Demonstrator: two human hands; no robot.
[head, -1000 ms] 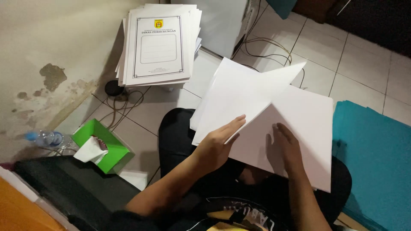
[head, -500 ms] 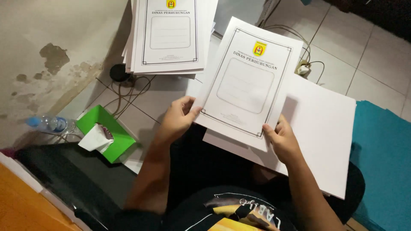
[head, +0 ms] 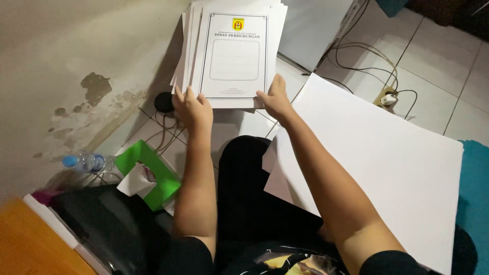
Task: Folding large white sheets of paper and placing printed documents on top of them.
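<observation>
Far left: water bottle point(head: 84, 162) lying by stained wall, green tissue box point(head: 148, 174) just beside.

Left hand point(head: 193, 109) now up at stack of printed cover sheets point(head: 232, 51) on floor, fingers curled onto lower left corner.

Top cover sheet point(head: 235, 56), held over lap half a second ago, now lying square on stack.

Right hand point(head: 275, 99) pressing lower right edge, fingers flat, not clenched.

Blank white sheets point(head: 377, 163) resting across right leg, apart from both hands.

One more cover looks stacked.
</observation>
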